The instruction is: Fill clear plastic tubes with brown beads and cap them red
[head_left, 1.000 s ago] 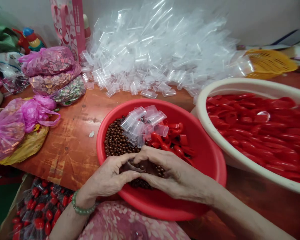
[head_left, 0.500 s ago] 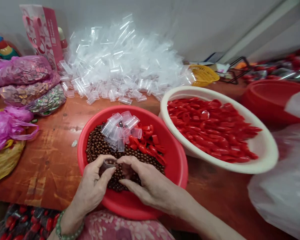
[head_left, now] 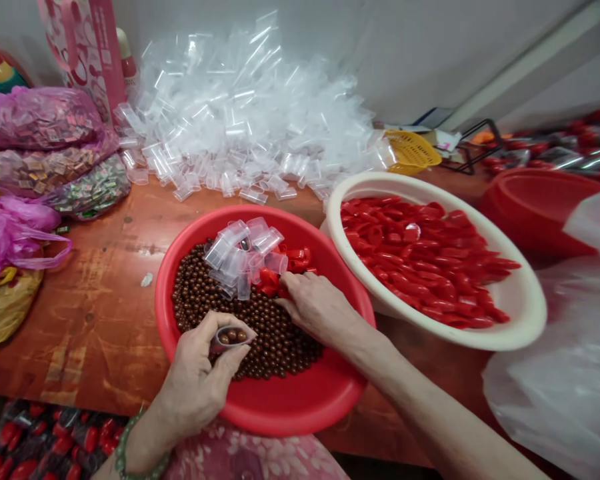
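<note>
My left hand (head_left: 205,363) is closed around a short clear plastic tube (head_left: 233,335). Its open end faces up, showing a few brown balls inside. Many more brown balls (head_left: 260,340) cover the floor of a red basin (head_left: 290,417) beneath both hands. At the basin's far right side, my right hand (head_left: 317,307) has its thumb and fingers closed around a red plastic piece (head_left: 281,288), partly hidden by the fingers. Other red plastic pieces (head_left: 296,260) lie just beyond the fingers. Left of them, loose clear tubes (head_left: 237,257) are heaped on the balls.
A cream basin (head_left: 535,320) full of red plastic pieces stands tilted at right. Behind rises a large pile of clear tubes (head_left: 245,120). Pink bags (head_left: 45,120) sit at left, a yellow basket (head_left: 413,152) and red tub (head_left: 535,207) at back right, a translucent bag (head_left: 560,373) at near right.
My right hand has moved away from the tube, up and right to the red pieces. My left hand still holds the tube, now tilted so the balls inside show more.
</note>
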Available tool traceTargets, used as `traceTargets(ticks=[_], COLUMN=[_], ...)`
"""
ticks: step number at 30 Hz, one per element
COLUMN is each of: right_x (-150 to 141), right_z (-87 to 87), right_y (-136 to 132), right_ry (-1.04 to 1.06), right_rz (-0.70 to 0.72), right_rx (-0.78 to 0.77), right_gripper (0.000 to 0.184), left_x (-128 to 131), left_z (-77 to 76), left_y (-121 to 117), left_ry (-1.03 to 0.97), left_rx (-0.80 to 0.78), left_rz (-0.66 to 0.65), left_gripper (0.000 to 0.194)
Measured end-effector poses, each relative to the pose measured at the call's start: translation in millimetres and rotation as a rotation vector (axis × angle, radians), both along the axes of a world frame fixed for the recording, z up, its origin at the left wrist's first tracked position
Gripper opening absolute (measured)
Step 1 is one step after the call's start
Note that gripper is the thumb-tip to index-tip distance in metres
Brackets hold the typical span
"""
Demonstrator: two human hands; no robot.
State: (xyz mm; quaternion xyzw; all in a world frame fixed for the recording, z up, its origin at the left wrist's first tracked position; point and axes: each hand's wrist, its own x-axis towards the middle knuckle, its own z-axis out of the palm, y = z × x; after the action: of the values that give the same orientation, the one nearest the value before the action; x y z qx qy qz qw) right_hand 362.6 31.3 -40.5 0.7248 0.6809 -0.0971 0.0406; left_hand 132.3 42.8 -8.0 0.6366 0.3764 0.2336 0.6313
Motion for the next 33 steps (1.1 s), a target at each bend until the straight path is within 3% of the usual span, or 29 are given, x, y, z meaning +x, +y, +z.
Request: traceTargets(ticks=[4, 8, 13, 18, 22, 26, 30, 33], right_x=[-2, 11, 14, -12, -27, -31, -33, -41], right_z=[1.8, 16.2, 34.4, 38.4, 42.2, 49.7, 53.3, 51.2], right_y=[2, -12, -34, -41, -43, -52, -61, -63], right_ry=[-0.009, 0.054, 0.822, 1.124, 1.215, 1.251, 1.210, 1.021], right_rz=[-0.035, -0.083, -0.240, -0.315, -0.269, -0.243, -0.219, -0.040], right_rx=[-0.008, 0.016, 0.055, -0.049, -0.160, -0.174, 0.008, 0.294], right_gripper=[0.007, 0.014, 0.029, 0.036, 0.035, 0.032, 0.028, 0.017], left_x=[1, -1, 1, 6, 7, 6, 6, 6], left_z=[-3.8, -4.4, -7.7, -9.3, -10.7, -12.8, -10.2, -7.2], left_y=[3, 4, 1, -3, -6, -7, -6, -5], left_ry=[-0.014, -0.030, -0.071, -0.138, -0.129, -0.099, -0.087, -0.066], left_rx=[0.002, 0.021, 0.097, 0.376, 0.502, 0.477, 0.375, 0.307], left_rz=[-0.019, -0.017, 0.026, 0.136, 0.080, 0.115, 0.053, 0.054], left_gripper=[0.010, 0.011, 0.011, 0.013, 0.016, 0.015, 0.012, 0.010])
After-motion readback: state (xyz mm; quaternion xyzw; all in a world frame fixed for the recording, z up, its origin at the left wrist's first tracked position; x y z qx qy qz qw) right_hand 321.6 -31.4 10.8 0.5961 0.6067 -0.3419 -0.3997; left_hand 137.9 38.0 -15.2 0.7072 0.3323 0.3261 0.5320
